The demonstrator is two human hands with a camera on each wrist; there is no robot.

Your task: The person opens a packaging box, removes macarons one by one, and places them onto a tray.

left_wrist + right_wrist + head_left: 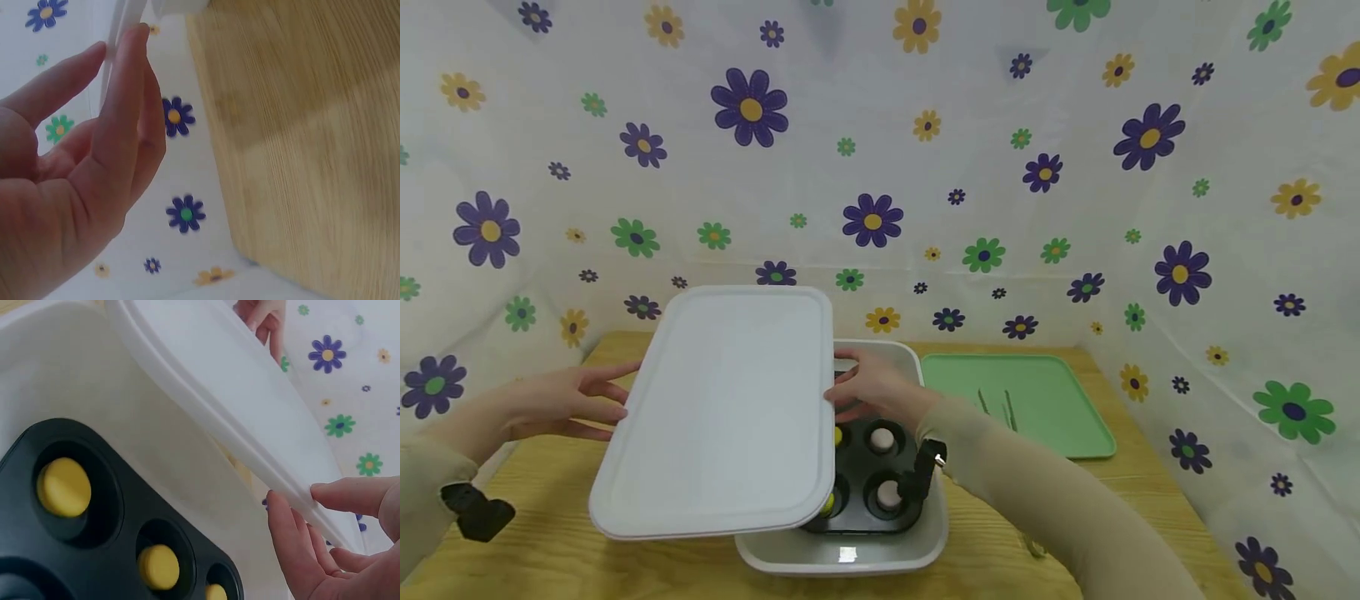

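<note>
Both hands hold a large white lid, tilted over the left part of a white plastic bin. My left hand pinches the lid's left edge between thumb and fingers, as the left wrist view shows. At the opposite edge, my right hand grips the rim, thumb on one face and fingers on the other. Inside the bin lies a dark muffin tin, partly hidden under the lid. Its cups hold round yellow pieces and pale pink pieces.
Right of the bin, a green tray lies on the wooden table. Thin metal prongs lie on that tray, partly behind my right sleeve. A flower-patterned sheet hangs behind the table and at both sides.
</note>
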